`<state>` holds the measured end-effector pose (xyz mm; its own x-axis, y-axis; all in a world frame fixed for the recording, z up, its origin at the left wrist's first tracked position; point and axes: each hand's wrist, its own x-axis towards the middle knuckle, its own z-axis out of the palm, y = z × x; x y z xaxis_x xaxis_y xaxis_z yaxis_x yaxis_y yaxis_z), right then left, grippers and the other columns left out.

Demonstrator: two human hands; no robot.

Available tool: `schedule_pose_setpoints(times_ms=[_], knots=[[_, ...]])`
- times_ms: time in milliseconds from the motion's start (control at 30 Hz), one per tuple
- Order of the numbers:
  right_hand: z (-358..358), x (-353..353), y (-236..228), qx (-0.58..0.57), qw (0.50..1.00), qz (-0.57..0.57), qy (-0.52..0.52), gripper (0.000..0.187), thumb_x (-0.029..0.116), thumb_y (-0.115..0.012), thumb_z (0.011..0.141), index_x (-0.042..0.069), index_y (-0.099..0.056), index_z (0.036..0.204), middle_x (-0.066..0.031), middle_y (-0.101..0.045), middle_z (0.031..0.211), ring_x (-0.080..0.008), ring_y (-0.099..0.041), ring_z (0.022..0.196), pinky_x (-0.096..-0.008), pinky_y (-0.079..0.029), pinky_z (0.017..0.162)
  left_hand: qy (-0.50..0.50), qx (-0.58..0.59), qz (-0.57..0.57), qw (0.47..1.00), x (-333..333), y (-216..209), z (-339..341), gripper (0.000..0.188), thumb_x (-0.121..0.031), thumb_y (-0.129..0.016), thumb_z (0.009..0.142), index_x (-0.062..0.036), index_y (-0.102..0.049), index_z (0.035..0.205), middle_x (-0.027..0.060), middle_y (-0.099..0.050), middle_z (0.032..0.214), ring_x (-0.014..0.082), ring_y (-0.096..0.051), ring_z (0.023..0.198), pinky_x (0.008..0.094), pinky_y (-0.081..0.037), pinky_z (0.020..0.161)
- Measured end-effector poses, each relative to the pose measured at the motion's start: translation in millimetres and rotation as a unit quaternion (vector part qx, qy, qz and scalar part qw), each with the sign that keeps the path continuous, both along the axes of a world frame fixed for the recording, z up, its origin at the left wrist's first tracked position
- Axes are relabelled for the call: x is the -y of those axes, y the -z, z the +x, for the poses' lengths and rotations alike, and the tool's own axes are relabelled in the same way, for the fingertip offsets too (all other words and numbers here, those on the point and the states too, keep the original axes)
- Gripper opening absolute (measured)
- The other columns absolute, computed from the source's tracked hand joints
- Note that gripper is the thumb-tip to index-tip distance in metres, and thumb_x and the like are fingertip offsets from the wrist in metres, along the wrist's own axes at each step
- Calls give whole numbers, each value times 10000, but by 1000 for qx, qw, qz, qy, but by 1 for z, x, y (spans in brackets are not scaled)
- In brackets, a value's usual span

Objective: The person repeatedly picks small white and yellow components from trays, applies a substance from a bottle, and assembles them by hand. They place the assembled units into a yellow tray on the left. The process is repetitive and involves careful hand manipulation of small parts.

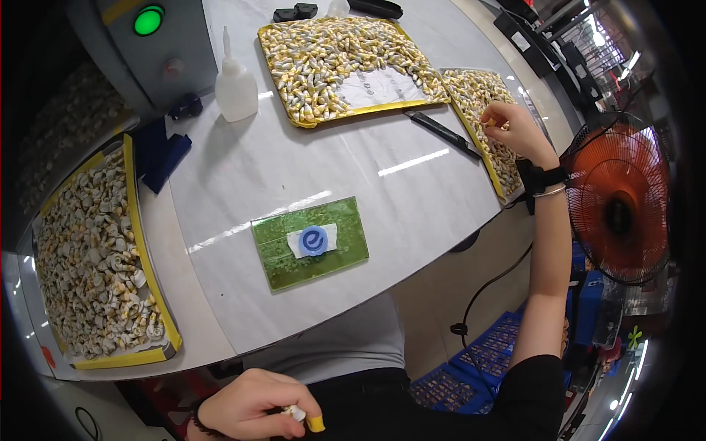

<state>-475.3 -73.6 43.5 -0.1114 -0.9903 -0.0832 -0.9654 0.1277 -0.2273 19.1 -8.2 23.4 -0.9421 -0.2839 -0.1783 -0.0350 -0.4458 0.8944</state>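
Note:
My left hand point(257, 406) is low in front of my body, fingers curled round a small white piece point(295, 413). Yellow shows at one fingertip; whether it is a covering or part of the piece I cannot tell. Stretched out to the far right, my right hand point(518, 131) hovers over a yellow-edged tray point(494, 180) of small white-and-yellow pieces point(471, 88). Its thumb and fingers are pinched together, and what they hold is too small to make out. Near the table's front lies a green glass-like plate point(312, 275) bearing a round blue item point(313, 240) on a white patch.
Another yellow-edged tray point(368, 111) stands at the back, a knife-like black tool point(443, 134) beside it. At left are a third tray point(136, 242), a white squeeze bottle point(236, 92) and a grey machine point(158, 62) with a green light. An orange fan point(618, 198) stands right.

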Motion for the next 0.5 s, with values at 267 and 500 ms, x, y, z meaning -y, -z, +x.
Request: schedule_pose_setpoints(times_ms=[267, 500], knots=[[25, -4, 7, -3, 997, -70, -42, 84, 56, -634, 740, 0, -597, 791, -99, -611, 771, -191, -581, 685, -300, -463, 643, -171, -38, 93, 980, -20, 30, -2, 288, -208, -382, 933, 13, -567, 931, 59, -590, 882, 72, -478, 666, 187, -372, 568], [9, -11, 9, -97, 991, -85, -33, 91, 60, -565, 816, -17, -529, 849, -170, -592, 800, -302, -577, 733, -367, -448, 657, -240, -39, 124, 962, -15, 25, -10, 426, -256, -383, 969, 69, -467, 1232, 99, -592, 947, 69, -485, 735, 190, -415, 696]])
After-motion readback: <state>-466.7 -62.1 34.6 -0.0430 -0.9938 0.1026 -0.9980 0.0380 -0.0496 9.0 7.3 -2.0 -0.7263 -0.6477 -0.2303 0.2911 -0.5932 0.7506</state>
